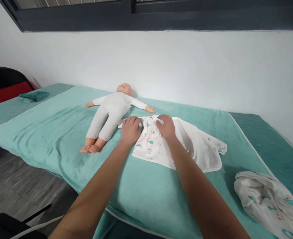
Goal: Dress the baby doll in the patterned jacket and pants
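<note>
A white garment (201, 149) lay spread on the green cover (146, 189) under the fingers of the palm-down left hand (131, 130), fingers bunched, and right hand (166, 127), thumb apart, whether pinching cloth I couldn't tell, forearms (100, 182) stretched forward, any lettering among its printed figures (150, 141) too small to read.

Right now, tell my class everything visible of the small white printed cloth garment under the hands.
The small white printed cloth garment looks soft, with teal and reddish figures on one section and on a sleeve end. It lies spread out, slightly wrinkled, on the teal plush sheet, beside the white-bodied doll. The left hand and right hand touch its upper part.
</note>
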Available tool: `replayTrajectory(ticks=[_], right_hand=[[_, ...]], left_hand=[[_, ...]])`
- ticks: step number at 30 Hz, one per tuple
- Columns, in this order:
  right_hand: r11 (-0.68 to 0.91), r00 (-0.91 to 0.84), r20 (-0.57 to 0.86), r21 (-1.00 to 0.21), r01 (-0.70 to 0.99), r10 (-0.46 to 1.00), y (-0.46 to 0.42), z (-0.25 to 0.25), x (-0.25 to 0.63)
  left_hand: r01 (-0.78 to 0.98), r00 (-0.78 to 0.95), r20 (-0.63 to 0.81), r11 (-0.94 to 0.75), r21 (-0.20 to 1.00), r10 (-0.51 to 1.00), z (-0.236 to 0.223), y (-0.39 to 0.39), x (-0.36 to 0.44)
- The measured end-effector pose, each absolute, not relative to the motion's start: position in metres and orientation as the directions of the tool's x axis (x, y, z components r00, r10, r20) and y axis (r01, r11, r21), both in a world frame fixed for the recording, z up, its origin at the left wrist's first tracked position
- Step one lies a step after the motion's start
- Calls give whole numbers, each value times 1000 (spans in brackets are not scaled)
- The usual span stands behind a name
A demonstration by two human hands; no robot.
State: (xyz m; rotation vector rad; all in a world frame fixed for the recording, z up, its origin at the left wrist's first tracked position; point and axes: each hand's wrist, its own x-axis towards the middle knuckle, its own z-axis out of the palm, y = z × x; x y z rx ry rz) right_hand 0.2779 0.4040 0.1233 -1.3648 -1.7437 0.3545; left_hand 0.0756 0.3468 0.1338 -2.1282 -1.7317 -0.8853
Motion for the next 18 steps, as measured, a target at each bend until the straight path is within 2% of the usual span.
replayTrajectory(ticks=[9, 18], right_hand=[[325, -5, 423, -689, 648, 906, 406, 122, 278], [281, 12, 383, -699, 657, 924, 406, 124, 278]], left_hand=[[961, 112, 435, -208, 180, 893, 136, 348, 80], [920, 202, 478, -333, 207, 855, 134, 348, 77]])
